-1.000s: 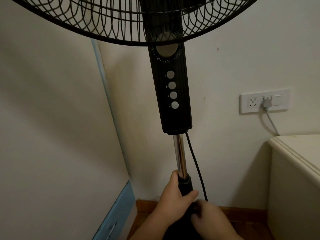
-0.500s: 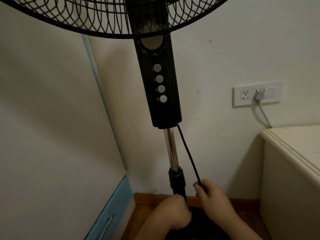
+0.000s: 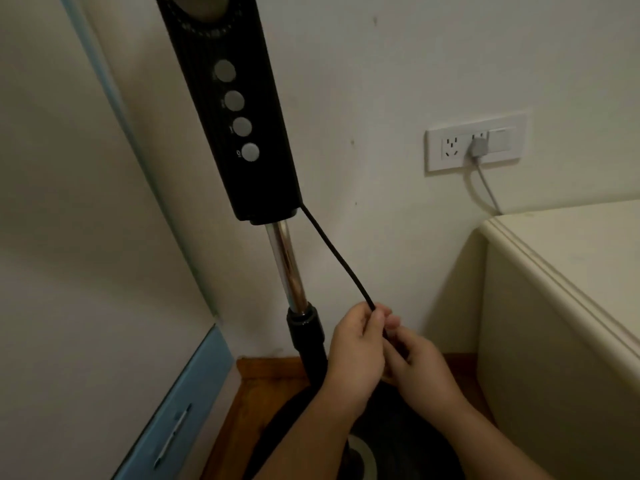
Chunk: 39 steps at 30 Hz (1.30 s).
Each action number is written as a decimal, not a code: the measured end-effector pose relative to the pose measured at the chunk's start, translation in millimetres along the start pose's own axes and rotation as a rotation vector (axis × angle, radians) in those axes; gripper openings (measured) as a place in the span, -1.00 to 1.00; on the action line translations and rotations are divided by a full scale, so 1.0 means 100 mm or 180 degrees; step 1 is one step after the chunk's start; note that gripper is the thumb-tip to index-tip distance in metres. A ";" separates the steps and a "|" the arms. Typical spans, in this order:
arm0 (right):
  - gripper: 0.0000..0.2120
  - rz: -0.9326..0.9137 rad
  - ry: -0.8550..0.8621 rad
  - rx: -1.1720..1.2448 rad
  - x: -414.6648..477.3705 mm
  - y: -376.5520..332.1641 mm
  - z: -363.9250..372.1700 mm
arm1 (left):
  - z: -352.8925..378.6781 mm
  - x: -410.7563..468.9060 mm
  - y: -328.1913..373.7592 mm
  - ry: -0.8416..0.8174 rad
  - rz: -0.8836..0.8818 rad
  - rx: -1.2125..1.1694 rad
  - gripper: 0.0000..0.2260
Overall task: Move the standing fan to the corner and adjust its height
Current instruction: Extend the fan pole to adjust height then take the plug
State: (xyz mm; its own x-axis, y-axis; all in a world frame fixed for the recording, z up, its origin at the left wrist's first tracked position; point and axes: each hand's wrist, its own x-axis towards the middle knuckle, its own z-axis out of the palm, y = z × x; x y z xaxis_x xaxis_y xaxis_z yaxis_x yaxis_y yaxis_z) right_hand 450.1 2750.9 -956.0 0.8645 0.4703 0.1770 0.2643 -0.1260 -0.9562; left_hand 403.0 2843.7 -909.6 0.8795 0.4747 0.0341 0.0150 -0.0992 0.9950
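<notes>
The fan (image 3: 228, 109) stands in the corner, left of the wall socket (image 3: 476, 143) and cabinet (image 3: 568, 271).

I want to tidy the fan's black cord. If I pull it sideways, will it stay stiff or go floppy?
Probably floppy: the cord is thin and bends where the left hand and right hand pinch it. It looks straight only because it runs taut from the control column. Likely light, easy to coil.

The fan's control column (image 3: 239, 109) looked matt black ribbed plastic, its inner pole (image 3: 286, 268) shiny chromed metal, the collar (image 3: 305, 323) glossy black plastic, the cord (image 3: 332, 258) perhaps matt rubber, and the floor (image 3: 263, 379) brown wood.
</notes>
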 end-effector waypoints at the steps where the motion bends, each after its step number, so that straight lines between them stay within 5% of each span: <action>1: -0.89 0.0042 0.0025 -0.0064 0.00 0.05 -0.04 | 0.02 0.03 0.00 0.0060 -0.0054 -0.0049 -0.81; 5: -0.73 0.0440 -0.0032 -0.0193 -0.26 0.28 -0.13 | 0.09 -0.02 -0.09 0.0314 -0.0280 -0.0070 -0.79; 11: -0.85 0.0874 0.0162 0.0163 -0.81 0.21 -0.32 | 0.32 -0.40 0.10 0.0271 -0.1028 -0.0159 -0.77; 22: -0.72 0.1514 0.0849 0.0409 -1.71 -0.99 -1.20 | 0.83 -0.66 1.56 0.0531 -0.2088 -0.1030 -0.78; 33: -0.76 0.1690 0.0997 0.0366 -1.83 -2.48 -2.64 | 0.98 -0.63 3.06 0.0817 -0.2278 -0.1144 -0.76; 39: -0.85 0.1574 0.0958 0.0292 -1.42 -3.49 -3.09 | 1.45 -1.18 3.85 -0.0168 -0.2374 -0.0354 -0.68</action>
State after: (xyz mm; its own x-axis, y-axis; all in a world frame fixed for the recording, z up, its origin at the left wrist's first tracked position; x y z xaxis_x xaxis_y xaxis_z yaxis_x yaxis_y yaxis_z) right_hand 367.0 2458.4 -575.8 0.9627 0.1044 -0.2497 -0.2279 -0.1847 -0.9560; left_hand 374.0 2623.1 -543.9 0.6767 0.3386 -0.6538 0.5695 0.3222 0.7563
